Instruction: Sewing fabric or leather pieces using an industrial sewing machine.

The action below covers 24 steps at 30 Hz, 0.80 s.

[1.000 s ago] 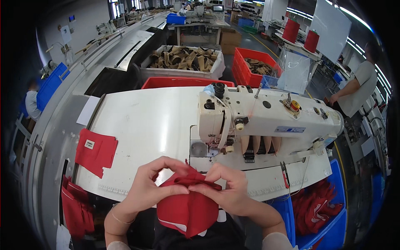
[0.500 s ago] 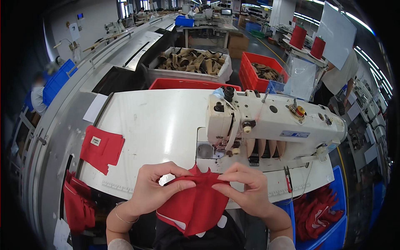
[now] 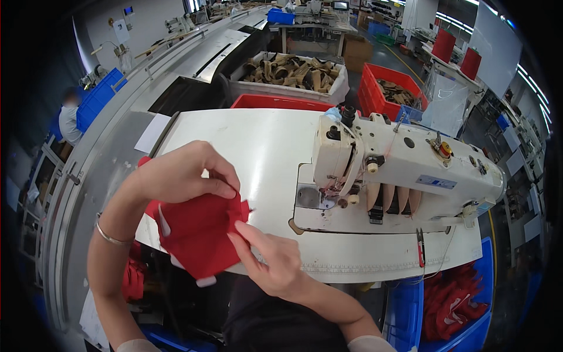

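Both hands [image 3: 185, 170] [image 3: 277, 264] and red cloth [image 3: 199, 232] now further left

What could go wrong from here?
1. The red fabric reaches past the worktop's front edge in this view, with the left hand gripping its top; layers might shift if the right hand's fingertips slip off its side.
2. The bracelet on the left wrist could snag cloth.
3. The snips lie near the front edge, by the blue bin; a bump might drop them among the red pieces.
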Motion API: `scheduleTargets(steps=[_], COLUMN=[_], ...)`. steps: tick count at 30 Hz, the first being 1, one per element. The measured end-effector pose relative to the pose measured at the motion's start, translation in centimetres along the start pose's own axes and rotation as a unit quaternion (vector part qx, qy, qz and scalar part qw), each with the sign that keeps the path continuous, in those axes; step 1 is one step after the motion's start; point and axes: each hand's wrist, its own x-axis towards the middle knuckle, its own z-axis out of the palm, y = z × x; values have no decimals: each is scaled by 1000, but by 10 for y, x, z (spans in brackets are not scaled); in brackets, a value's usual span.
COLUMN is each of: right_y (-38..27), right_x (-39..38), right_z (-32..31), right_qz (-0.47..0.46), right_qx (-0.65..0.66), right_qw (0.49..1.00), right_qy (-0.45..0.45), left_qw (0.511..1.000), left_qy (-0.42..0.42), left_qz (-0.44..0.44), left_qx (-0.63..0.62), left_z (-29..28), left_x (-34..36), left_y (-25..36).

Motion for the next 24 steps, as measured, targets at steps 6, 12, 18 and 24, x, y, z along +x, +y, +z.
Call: scheduleTargets(steps=[6, 12, 18, 24], right_y=[24, 61, 102, 109], right_x=[-67, -77, -50, -47], right_z=[-6, -107, -119, -128], right_qz=[130, -141, -238, -201], right_qx=[-27, -288, -312, -292], right_qw=[986, 868, 802, 811], right_qy=[-100, -380, -450, -466], left_qw=[904, 979, 981, 975], left_qy=[-46, -112, 34, 62], left_qz=[77, 73, 64, 30], left_qx=[417, -151, -181, -210], left_z=[104, 158, 168, 170], left_x=[51, 105, 133, 136], left_y=[-34, -74, -85, -90])
